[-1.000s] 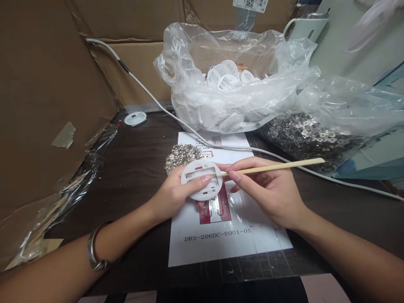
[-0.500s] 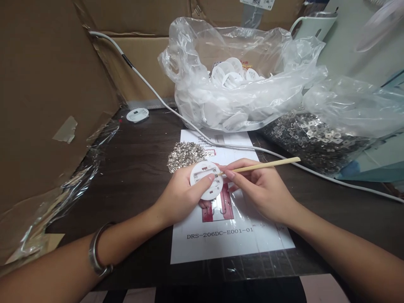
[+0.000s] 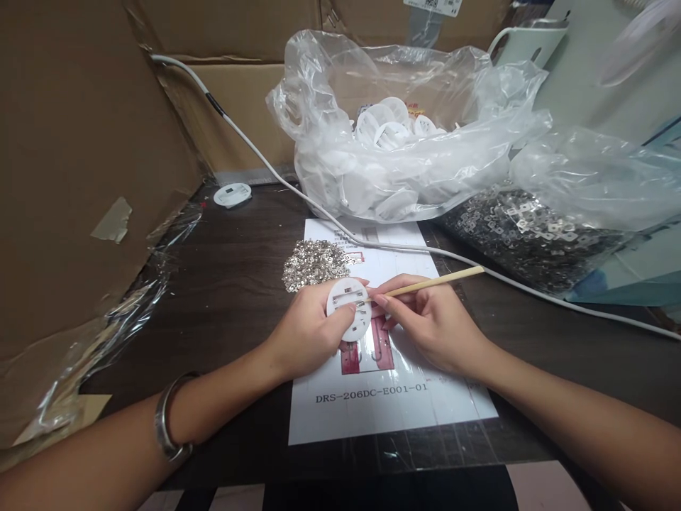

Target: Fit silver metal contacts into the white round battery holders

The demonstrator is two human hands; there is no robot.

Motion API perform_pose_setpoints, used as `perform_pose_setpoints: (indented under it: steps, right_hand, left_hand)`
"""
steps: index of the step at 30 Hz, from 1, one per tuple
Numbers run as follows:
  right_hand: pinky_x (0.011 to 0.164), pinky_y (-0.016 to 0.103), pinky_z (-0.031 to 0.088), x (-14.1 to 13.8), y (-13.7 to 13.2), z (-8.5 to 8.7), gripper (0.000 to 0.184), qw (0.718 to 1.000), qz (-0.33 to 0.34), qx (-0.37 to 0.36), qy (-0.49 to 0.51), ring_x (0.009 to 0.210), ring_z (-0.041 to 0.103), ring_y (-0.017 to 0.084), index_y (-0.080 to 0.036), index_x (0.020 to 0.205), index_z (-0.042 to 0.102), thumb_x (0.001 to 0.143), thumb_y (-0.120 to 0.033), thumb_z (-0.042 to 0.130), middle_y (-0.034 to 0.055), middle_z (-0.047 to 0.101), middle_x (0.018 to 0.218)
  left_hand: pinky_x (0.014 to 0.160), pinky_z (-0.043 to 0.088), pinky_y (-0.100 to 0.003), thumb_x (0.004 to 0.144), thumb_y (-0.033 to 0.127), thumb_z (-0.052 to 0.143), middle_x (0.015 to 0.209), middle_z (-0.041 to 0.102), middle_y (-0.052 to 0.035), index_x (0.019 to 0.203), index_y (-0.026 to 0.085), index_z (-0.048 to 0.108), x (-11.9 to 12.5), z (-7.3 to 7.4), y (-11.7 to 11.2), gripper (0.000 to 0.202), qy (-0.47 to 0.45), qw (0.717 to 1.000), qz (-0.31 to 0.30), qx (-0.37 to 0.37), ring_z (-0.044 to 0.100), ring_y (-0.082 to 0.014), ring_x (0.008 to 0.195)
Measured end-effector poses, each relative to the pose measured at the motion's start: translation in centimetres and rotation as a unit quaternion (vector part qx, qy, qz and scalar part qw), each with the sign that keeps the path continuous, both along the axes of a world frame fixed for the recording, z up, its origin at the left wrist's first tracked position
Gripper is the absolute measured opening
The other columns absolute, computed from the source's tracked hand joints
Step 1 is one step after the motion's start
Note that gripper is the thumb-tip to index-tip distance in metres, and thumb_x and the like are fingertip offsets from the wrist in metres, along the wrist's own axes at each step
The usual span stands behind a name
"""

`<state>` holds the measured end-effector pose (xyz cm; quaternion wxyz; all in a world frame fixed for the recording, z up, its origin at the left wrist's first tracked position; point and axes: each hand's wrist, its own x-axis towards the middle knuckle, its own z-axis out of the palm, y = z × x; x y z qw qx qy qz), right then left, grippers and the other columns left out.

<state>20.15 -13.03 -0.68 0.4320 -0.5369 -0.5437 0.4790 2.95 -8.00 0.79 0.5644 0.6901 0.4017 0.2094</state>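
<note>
My left hand (image 3: 313,330) is closed around the edge of a round white plastic disc (image 3: 348,326) with slots and small metal contacts, its thumb pressed on the disc's face. Pinched in my right hand (image 3: 436,319) is a thin bamboo stick (image 3: 441,282), whose tip reaches the slots near my left thumb. Both hands are above a printed sheet (image 3: 362,419) lettered DRS-206DC-E001-01. Just behind my left hand lies a heap of small metal contact pieces (image 3: 315,262). Exactly what the stick's tip touches is too small to tell.
A clear plastic bag (image 3: 425,177) of white discs stands at the back. Right of it is a bag of metal pieces (image 3: 537,234). A white cable (image 3: 255,149) crosses the table behind my hands. Another white disc (image 3: 233,194) lies back left, near cardboard walls (image 3: 69,142).
The white disc has tilted and shifted slightly right and down. The bamboo stick has moved left, its tip further in over the disc. Both hands keep their hold.
</note>
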Motion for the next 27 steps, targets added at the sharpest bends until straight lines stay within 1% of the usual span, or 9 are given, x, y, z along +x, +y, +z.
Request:
perform_pose_setpoints:
  steps: [4,11,13,15,17,19,21,24,27]
  right_hand:
    - [0.059,0.026,0.049,-0.1,-0.1,0.0,0.020,1.000,-0.002,0.016,-0.025,0.068,0.062,0.013,-0.014,0.085,0.068,0.088,-0.031,0.057,0.0069,0.069,0.087]
    - [0.064,0.028,0.050,-0.1,-0.1,0.1,0.020,0.996,-0.002,0.036,-0.079,0.077,0.064,0.017,-0.015,0.084,0.069,0.088,-0.029,0.056,0.0077,0.070,0.090]
    - [0.060,0.027,0.051,0.0,0.0,0.0,0.020,0.999,-0.001,0.023,-0.048,0.071,0.063,0.015,-0.014,0.086,0.069,0.088,-0.030,0.057,0.0073,0.069,0.087]
    - [0.057,0.026,0.053,0.2,0.1,0.0,0.019,1.000,-0.001,0.008,0.015,0.066,0.063,0.013,-0.014,0.088,0.069,0.087,-0.031,0.060,0.0063,0.069,0.083]
    - [0.058,0.025,0.055,0.3,0.2,0.1,0.019,0.997,-0.008,0.015,0.076,0.068,0.065,0.014,-0.015,0.090,0.069,0.085,-0.032,0.064,0.0058,0.069,0.084]
    - [0.060,0.025,0.057,0.6,0.3,0.3,0.019,0.993,-0.033,0.046,0.106,0.075,0.067,0.016,-0.016,0.091,0.070,0.084,-0.033,0.065,0.0062,0.070,0.087]
    - [0.058,0.023,0.058,0.8,0.3,0.6,0.019,0.989,-0.070,0.078,0.101,0.077,0.069,0.016,-0.016,0.089,0.071,0.084,-0.033,0.065,0.0067,0.070,0.091]
    - [0.053,0.020,0.056,1.1,0.4,0.9,0.019,0.984,-0.123,0.105,0.076,0.066,0.068,0.013,-0.016,0.093,0.070,0.087,-0.033,0.062,0.0052,0.071,0.084]
    - [0.053,0.022,0.056,1.4,0.3,1.0,0.021,0.985,-0.110,0.110,0.068,0.062,0.067,0.013,-0.018,0.101,0.066,0.089,-0.034,0.058,0.0045,0.071,0.084]
  left_hand:
    - [0.039,0.038,-0.019,0.083,0.019,0.048,0.059,0.059,0.0013,0.085,0.014,0.063,-0.2,-0.2,0.1,0.016,0.010,0.999,-0.017,0.033,0.048,-0.0082,0.043]
    - [0.039,0.039,-0.017,0.083,0.016,0.047,0.060,0.058,0.0012,0.079,0.013,0.061,-0.2,-0.1,0.0,0.015,0.012,0.999,-0.022,0.033,0.048,-0.0073,0.044]
    - [0.038,0.039,-0.017,0.083,0.018,0.049,0.062,0.059,0.0004,0.084,0.012,0.062,-0.1,0.1,0.0,0.015,0.011,1.000,-0.008,0.014,0.048,-0.0069,0.043]
    - [0.036,0.040,-0.016,0.083,0.021,0.051,0.066,0.060,-0.0003,0.098,0.010,0.062,0.0,0.3,-0.1,0.022,0.008,1.000,0.011,-0.020,0.048,-0.0066,0.042]
    - [0.036,0.043,-0.016,0.084,0.026,0.054,0.070,0.062,-0.0009,0.113,0.011,0.058,0.0,0.5,-0.1,0.033,-0.005,0.998,0.023,-0.051,0.050,-0.0066,0.042]
    - [0.039,0.047,-0.017,0.084,0.029,0.058,0.073,0.062,-0.0008,0.121,0.013,0.054,0.1,0.6,0.0,0.041,-0.029,0.997,0.017,-0.067,0.053,-0.0073,0.045]
    - [0.040,0.048,-0.018,0.083,0.032,0.061,0.073,0.061,0.0000,0.123,0.015,0.052,0.0,0.7,0.1,0.045,-0.054,0.996,-0.001,-0.076,0.054,-0.0083,0.048]
    - [0.040,0.047,-0.017,0.081,0.031,0.065,0.064,0.057,0.0029,0.121,0.015,0.052,0.0,0.5,0.3,0.045,-0.080,0.994,-0.025,-0.077,0.052,-0.0085,0.047]
    - [0.045,0.047,-0.017,0.078,0.027,0.069,0.067,0.058,0.0028,0.117,0.015,0.053,-0.1,0.4,0.4,0.044,-0.095,0.994,-0.035,-0.050,0.052,-0.0075,0.050]
